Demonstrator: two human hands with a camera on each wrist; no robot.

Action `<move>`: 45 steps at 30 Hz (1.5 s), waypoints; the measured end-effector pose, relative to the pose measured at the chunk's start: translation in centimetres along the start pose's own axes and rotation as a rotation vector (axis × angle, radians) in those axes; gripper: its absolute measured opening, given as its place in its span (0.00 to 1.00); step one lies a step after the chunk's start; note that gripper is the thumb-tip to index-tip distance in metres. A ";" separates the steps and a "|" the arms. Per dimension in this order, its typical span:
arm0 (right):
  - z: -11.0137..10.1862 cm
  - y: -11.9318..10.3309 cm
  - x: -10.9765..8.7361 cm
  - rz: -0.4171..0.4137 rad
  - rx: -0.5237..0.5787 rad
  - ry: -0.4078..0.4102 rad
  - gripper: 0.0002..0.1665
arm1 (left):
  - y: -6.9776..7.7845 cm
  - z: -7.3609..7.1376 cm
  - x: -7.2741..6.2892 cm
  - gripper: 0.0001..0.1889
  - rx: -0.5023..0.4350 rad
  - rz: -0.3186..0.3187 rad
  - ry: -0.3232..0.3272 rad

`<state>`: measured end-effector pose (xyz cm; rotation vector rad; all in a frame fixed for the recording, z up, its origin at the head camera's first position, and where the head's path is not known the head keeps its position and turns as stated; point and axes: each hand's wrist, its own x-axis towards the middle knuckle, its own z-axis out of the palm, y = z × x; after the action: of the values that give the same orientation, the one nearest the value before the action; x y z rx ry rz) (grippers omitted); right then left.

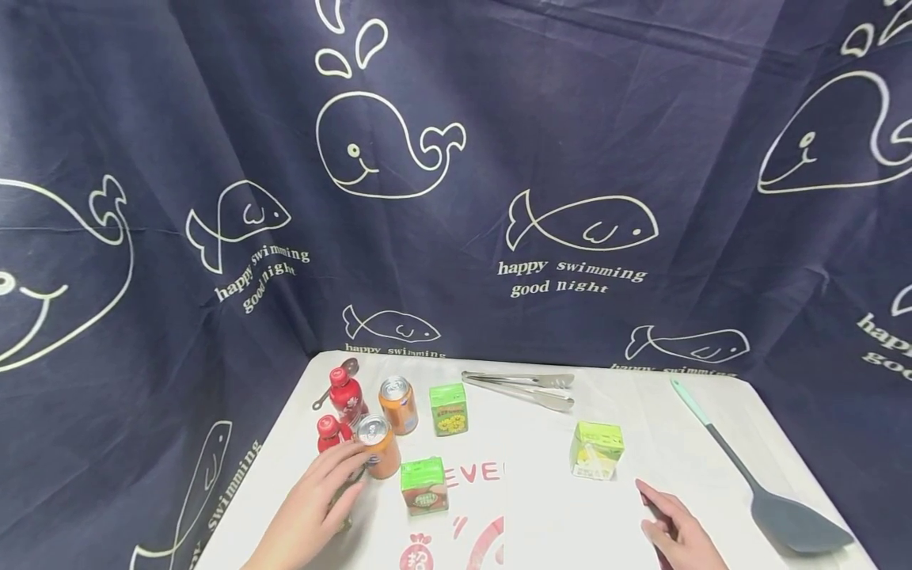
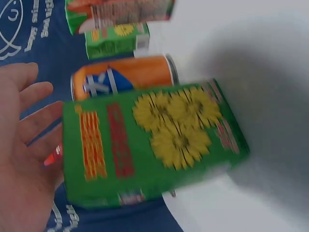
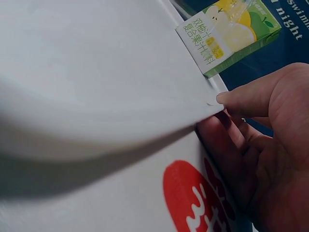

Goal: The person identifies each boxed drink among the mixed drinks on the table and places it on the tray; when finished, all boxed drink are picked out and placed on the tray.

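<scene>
In the head view my left hand (image 1: 313,507) is at the front left, its fingers near an orange can (image 1: 383,459). The left wrist view shows a green drink carton (image 2: 154,140) with yellow flowers in front of its palm; the fingers (image 2: 41,116) extend loosely behind it. The hand hides most of that carton in the head view. My right hand (image 1: 680,526) is at the front right, its thumb and fingers pinching the corner of a white sheet (image 3: 145,82). Red print shows below the lifted edge. A yellow-green juice carton (image 1: 597,451) stands just beyond.
Two red-capped bottles (image 1: 347,396), a second orange can (image 1: 399,405) and two green cartons (image 1: 449,412) stand at the left. A dark spoon (image 1: 335,385) lies behind the bottles. Metal tongs (image 1: 523,388) lie at the back, a grey spatula (image 1: 791,518) at the right.
</scene>
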<state>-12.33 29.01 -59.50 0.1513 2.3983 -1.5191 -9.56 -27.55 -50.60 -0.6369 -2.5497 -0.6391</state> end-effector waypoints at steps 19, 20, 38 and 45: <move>0.0 0.3 0.3 0.005 -0.011 0.010 0.38 | -3.8 -2.4 -5.1 0.27 0.069 -0.096 0.086; 0.0 0.3 0.2 -0.001 -0.014 0.010 0.38 | -3.8 -2.5 -5.3 0.27 0.062 -0.093 0.089; 0.2 -0.2 -0.6 -0.013 0.009 0.007 0.37 | -4.9 -1.6 -7.2 0.30 -0.275 -0.122 0.132; 0.2 -0.1 -0.7 -0.037 0.016 -0.006 0.38 | -4.2 -1.2 -7.3 0.27 -0.342 -0.279 0.151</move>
<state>-11.70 28.87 -59.26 0.1062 2.3971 -1.5532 -5.55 -33.86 -54.66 -0.3222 -2.4261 -1.1894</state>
